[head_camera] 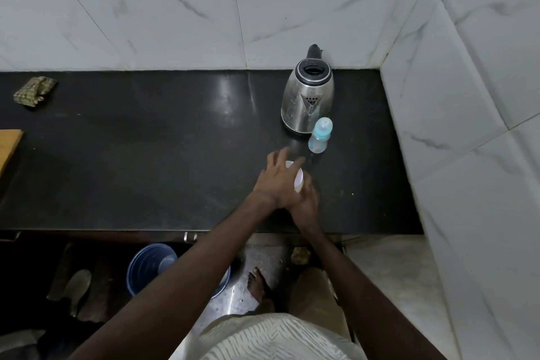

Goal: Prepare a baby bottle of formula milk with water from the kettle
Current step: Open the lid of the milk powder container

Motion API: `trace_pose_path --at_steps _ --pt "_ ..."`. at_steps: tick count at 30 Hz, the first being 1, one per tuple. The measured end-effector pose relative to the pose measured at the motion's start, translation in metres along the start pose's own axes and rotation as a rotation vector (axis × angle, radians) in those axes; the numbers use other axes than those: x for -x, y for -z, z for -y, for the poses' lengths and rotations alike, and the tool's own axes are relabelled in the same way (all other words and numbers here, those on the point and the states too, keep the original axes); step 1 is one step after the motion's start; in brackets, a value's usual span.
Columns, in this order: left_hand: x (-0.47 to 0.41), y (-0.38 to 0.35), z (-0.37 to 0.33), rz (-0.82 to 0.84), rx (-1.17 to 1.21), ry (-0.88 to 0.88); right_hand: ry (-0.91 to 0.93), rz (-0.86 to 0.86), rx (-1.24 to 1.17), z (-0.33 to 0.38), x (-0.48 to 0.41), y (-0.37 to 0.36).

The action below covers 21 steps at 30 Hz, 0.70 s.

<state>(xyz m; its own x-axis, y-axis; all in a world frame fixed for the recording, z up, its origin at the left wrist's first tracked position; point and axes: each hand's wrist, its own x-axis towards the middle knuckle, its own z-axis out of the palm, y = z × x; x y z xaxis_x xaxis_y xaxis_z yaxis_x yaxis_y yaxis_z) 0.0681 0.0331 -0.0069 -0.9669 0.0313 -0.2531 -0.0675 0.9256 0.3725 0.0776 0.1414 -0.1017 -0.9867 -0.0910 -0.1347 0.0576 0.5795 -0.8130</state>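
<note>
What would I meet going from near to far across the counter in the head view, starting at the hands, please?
white container held by the left hand and right hand → baby bottle → kettle → tiled wall

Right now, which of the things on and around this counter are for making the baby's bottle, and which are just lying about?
For the job:
kettle
bottle
tub, white, held by the left hand and the right hand

Just lying about:
cloth
board
bucket, on the floor
</note>
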Motion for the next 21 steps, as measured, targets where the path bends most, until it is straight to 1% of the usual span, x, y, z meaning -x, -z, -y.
trace_pose_path --at_steps 2,3,5,9,12,14,17,19,21 --pt "-0.002 0.004 0.001 0.091 -0.076 -0.099 0.019 -0.023 0.014 -0.004 0.000 -0.003" --pt "-0.003 0.008 0.001 0.122 -0.102 -0.090 0.019 -0.013 0.012 -0.004 -0.001 -0.003" --pt "-0.006 0.015 -0.003 0.114 -0.086 0.006 0.025 0.014 0.020 -0.001 -0.001 0.000" --pt "-0.010 0.013 -0.018 0.029 -0.028 0.243 0.018 0.025 0.004 -0.008 -0.006 -0.002" --pt "-0.015 0.012 -0.030 -0.110 0.060 0.409 0.001 0.034 -0.054 -0.012 -0.010 -0.003" --pt "-0.019 0.018 -0.031 -0.190 0.104 0.450 0.013 0.033 -0.059 -0.010 -0.011 -0.001" --pt "-0.022 0.034 -0.018 -0.255 0.172 0.483 -0.005 0.019 -0.053 -0.009 -0.009 0.002" --pt "-0.022 0.042 0.000 -0.288 0.274 0.505 0.003 0.007 -0.035 -0.010 -0.009 0.001" --pt "-0.019 0.044 0.021 -0.357 0.395 0.526 0.012 0.001 -0.014 -0.010 -0.009 0.001"
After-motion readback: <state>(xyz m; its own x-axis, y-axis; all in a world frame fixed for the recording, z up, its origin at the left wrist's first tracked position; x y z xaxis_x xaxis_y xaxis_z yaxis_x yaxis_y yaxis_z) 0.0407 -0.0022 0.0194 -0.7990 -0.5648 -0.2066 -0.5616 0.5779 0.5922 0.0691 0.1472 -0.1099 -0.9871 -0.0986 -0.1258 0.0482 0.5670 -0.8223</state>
